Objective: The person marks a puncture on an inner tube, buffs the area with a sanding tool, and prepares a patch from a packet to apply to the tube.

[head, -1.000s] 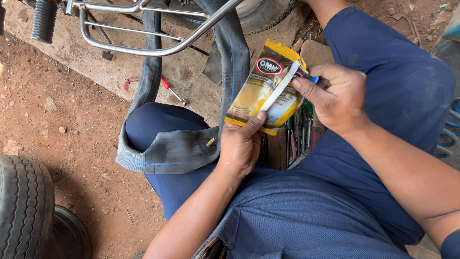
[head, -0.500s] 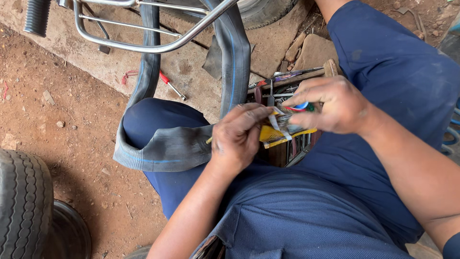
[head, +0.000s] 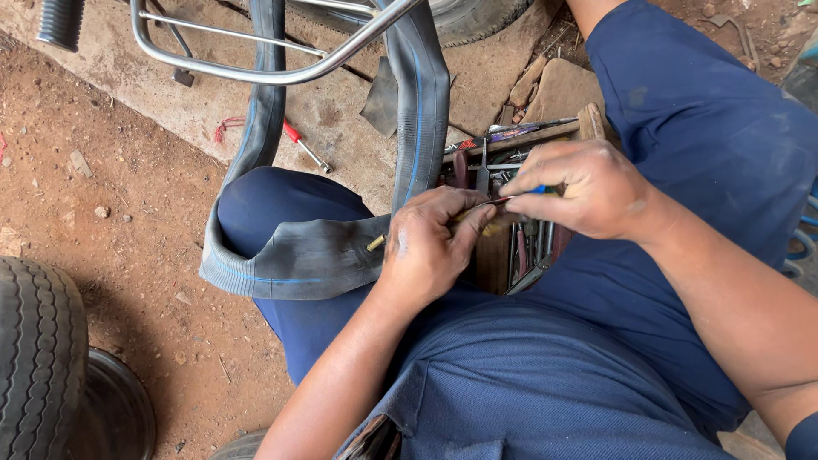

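Black rubber inner tube (head: 298, 255), draped over my left knee, its brass valve stem (head: 376, 244) poking out just left of my left hand (head: 426, 251). Both hands meet over the lap: left fingers curled shut, right hand (head: 579, 192) closed on a thin blue-handled tool (head: 528, 192) whose long axis runs left-right between them. What the left fingers pinch I cannot tell. Wooden toolbox (head: 520, 230) sits directly beneath. Beyond: red-handled screwdriver (head: 302, 145) on the concrete slab (head: 341, 111), chrome carrier rack (head: 256, 72). Tyre (head: 38, 358) at near left.
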